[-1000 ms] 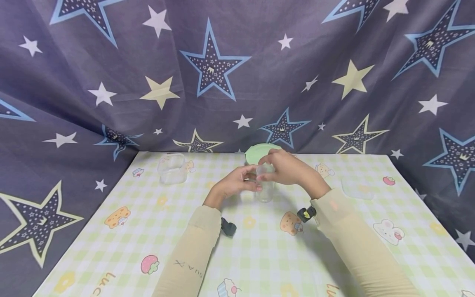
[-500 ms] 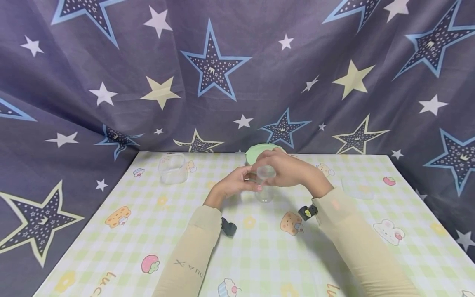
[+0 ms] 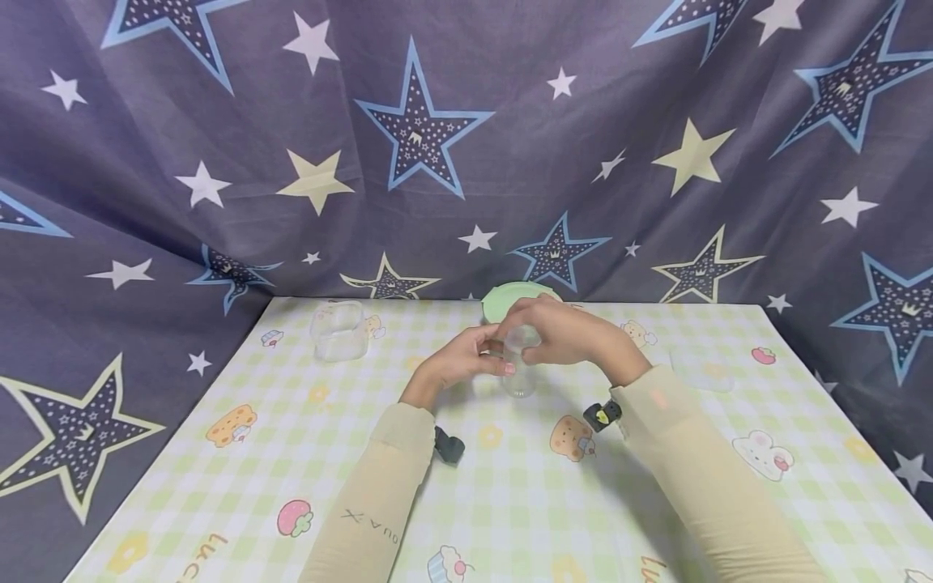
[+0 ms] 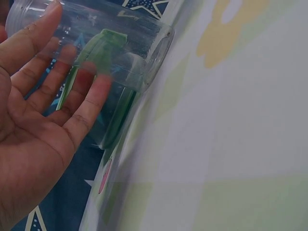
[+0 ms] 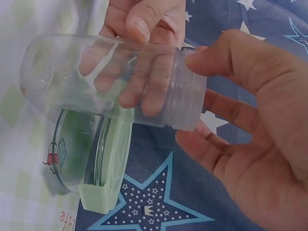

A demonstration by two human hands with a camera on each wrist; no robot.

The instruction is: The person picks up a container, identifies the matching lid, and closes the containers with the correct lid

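A clear plastic jar [image 3: 520, 382] stands upright on the table near its back edge. My left hand [image 3: 459, 356] holds the jar's side, with the thumb on the near side and the fingers behind it; the left wrist view shows the palm off the wall. Around the jar's translucent lid [image 5: 190, 96], the thumb and fingers of my right hand [image 3: 564, 328] are curled from above. The lid sits on the jar's mouth. Just behind stands a clear container with a green lid [image 3: 510, 300], partly hidden by my hands.
A clear, open square box [image 3: 340, 336] stands at the back left of the table. Toward the right lies a flat transparent sheet or lid [image 3: 700, 371], hard to make out. A starry curtain [image 3: 437, 202] hangs behind the checked tablecloth [image 3: 503, 502].
My right hand has turned about the jar's lid, its thumb and fingers shifting round the rim. My left hand and the jar have stayed in place.
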